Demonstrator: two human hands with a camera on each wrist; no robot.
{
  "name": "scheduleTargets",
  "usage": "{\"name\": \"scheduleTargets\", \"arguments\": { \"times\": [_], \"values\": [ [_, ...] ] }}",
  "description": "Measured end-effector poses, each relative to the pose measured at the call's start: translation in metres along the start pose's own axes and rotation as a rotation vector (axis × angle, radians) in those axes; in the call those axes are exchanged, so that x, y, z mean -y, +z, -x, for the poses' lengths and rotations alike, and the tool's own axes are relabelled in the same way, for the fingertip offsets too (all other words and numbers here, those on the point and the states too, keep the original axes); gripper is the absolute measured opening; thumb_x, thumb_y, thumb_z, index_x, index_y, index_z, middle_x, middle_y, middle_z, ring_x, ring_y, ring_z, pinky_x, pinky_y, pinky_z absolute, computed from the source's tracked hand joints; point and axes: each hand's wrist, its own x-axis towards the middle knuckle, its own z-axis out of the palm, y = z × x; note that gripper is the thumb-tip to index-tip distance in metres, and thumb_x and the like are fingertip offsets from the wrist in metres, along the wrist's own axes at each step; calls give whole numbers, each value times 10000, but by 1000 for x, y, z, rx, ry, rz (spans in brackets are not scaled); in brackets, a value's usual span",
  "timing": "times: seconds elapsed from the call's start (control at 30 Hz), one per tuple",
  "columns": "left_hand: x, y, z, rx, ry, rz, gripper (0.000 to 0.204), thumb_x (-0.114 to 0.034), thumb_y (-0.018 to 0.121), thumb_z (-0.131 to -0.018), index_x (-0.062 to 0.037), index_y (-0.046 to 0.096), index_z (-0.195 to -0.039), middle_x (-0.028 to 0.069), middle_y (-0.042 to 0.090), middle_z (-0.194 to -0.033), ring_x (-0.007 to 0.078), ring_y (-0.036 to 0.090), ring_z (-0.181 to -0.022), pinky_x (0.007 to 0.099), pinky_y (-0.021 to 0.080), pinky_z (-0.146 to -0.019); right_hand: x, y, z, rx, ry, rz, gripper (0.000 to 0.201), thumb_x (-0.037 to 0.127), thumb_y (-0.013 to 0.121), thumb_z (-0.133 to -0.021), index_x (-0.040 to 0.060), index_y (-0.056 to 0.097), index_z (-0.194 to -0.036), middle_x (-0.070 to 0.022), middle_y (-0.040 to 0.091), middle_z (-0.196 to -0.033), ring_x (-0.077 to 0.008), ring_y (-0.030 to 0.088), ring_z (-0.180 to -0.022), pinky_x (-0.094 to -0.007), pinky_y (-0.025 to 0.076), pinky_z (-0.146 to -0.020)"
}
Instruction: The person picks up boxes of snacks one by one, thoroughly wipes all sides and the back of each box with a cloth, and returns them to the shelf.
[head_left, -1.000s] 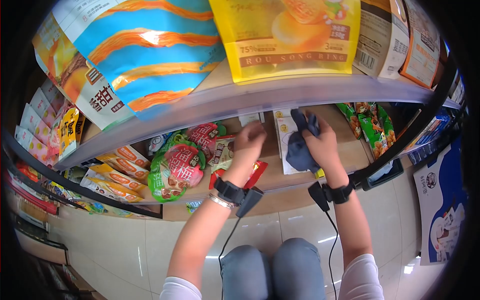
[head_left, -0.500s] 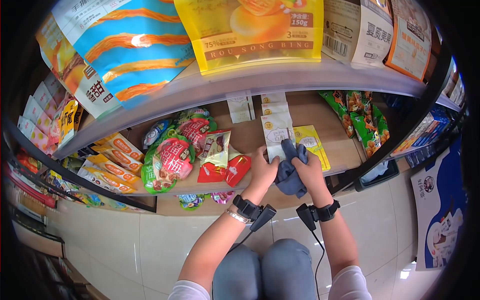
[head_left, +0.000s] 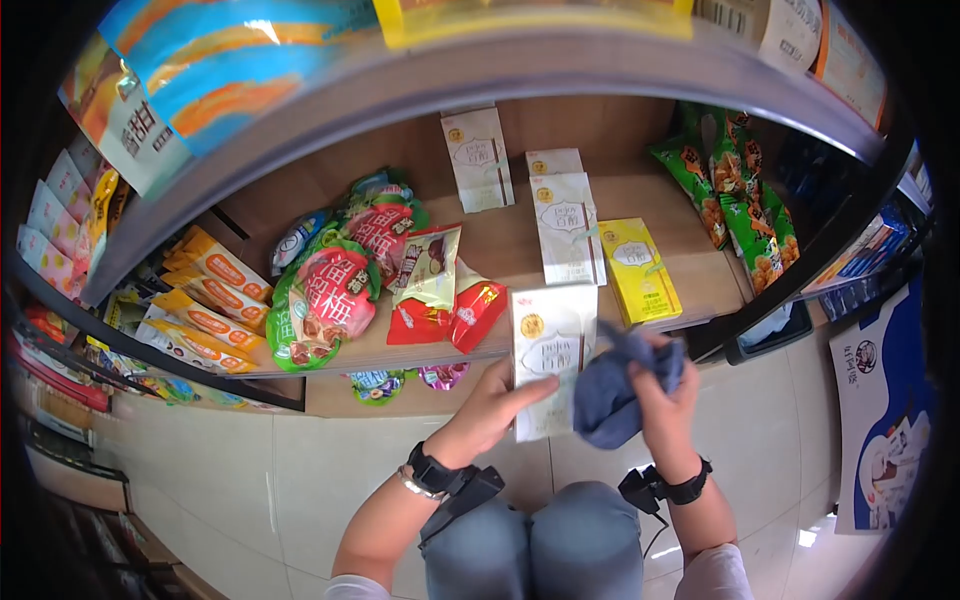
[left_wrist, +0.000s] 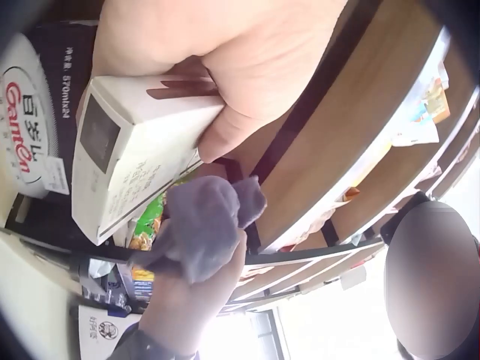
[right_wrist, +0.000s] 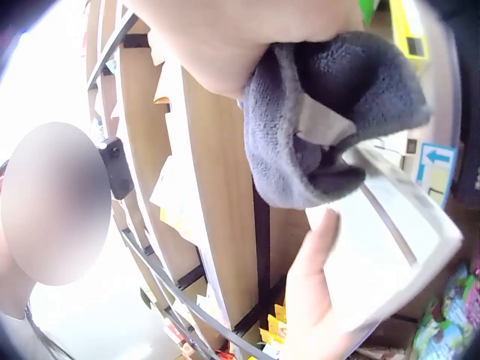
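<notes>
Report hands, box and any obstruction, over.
Left hand gripping white Pejoy box, in front of shelf. Right hand gripping blue-gray cloth beside it. Nothing visible blocking cloth from box.

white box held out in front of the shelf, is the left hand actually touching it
Touching. The head view shows the left hand gripping the white box near its lower end, thumb across the printed front.

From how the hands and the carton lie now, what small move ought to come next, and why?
Probably a light wipe across the white carton's printed face with the blue-grey cloth. The left hand grips the white carton in front of the shelf, printed face up, and the right hand holds the bunched cloth right beside it.
</notes>
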Motion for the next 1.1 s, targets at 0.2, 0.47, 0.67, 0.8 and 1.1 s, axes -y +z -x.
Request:
{"name": "scheduleTargets", "arguments": {
  "times": [0.2,0.47,0.67,0.8,1.1],
  "values": [
    [36,-25,19,136,-211,86,633,3,614,-850,-60,327,-1411,73,514,-1306,167,504,-1207,339,406,-1032,-15,24,-1,115,-683,494,481,38,742,-732,22,533,-1164,-135,589,-1103,-282,584,-1004,-384,467,-881],
    [87,-72,19,256,-386,101,701,14,605,-780,-78,323,-1415,75,531,-1281,197,510,-1212,374,420,-1020,-82,28,17,375,-634,840,674,9,726,-552,27,544,-1200,-166,523,-1135,-372,508,-1004,-426,448,-880],
    [135,-99,13,130,-522,177,621,31,566,-723,-31,423,-1324,108,577,-1211,227,587,-1110,371,454,-980,-115,38,28,595,-655,701,620,-2,723,-556,-14,510,-1138,-178,537,-1161,-360,512,-1007,-441,437,-880],
    [128,-98,12,148,-468,178,571,-21,555,-723,-33,455,-1285,91,581,-1194,207,585,-1084,346,460,-950,-129,43,16,416,-561,741,567,-11,719,-565,20,548,-1104,-157,555,-1137,-356,523,-1019,-433,455,-877],
    [127,-111,7,28,-483,196,617,-49,533,-746,-26,389,-1345,144,566,-1220,265,585,-1114,385,456,-981,-158,57,15,409,-543,693,491,-20,691,-616,30,576,-1090,-154,584,-1108,-360,548,-1002,-436,463,-847]
  ]
}}
